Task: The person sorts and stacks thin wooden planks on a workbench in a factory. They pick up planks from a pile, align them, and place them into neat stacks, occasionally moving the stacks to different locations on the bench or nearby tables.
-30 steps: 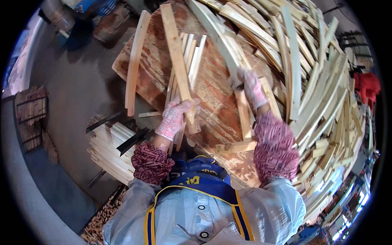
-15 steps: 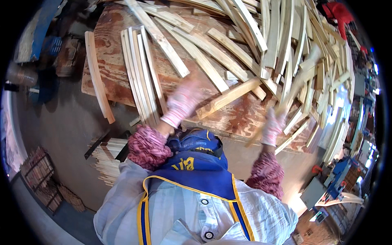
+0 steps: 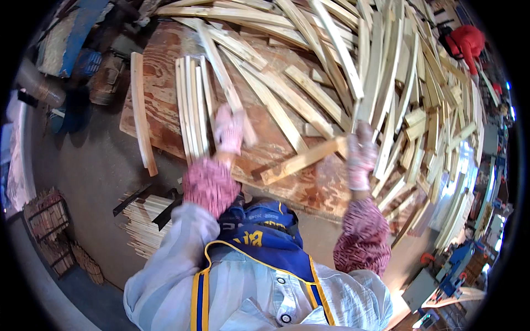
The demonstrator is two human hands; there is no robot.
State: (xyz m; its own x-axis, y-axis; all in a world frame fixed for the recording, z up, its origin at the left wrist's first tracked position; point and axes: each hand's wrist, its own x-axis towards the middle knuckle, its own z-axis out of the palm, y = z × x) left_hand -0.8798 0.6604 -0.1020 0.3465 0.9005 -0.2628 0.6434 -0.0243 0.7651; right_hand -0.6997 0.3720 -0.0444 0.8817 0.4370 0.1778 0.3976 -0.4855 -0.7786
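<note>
**Both gloved hands on wooden slats at the plywood bench**

We see 2 hands in pink knit gloves working over a plywood bench (image 3: 165,83) heaped with pale wooden slats. The right hand (image 3: 361,154) is closed around the upper end of a short, thick slat (image 3: 302,161), which slants down to the left and hangs just above the bench top, its lower end near the bench's front edge. The left hand (image 3: 229,131) lies on a long slat (image 3: 221,74) that runs up and away across the bench; motion blur smears the glove, so we cannot tell whether its fingers are curled round the slat or only pressed flat on it.

Just left of the left hand, a neat bundle of thin slats (image 3: 192,107) lies side by side on the bench, and 1 curved slat (image 3: 141,113) lies apart near the bench's left edge. A big loose pile of slats (image 3: 397,77) fans out across the back and right of the bench, reaching past the right hand. Below the bench, on the grey floor (image 3: 83,176), a stack of finer strips (image 3: 144,220) sits beside dark metal bars. A red object (image 3: 468,41) shows at the far upper right.
</note>
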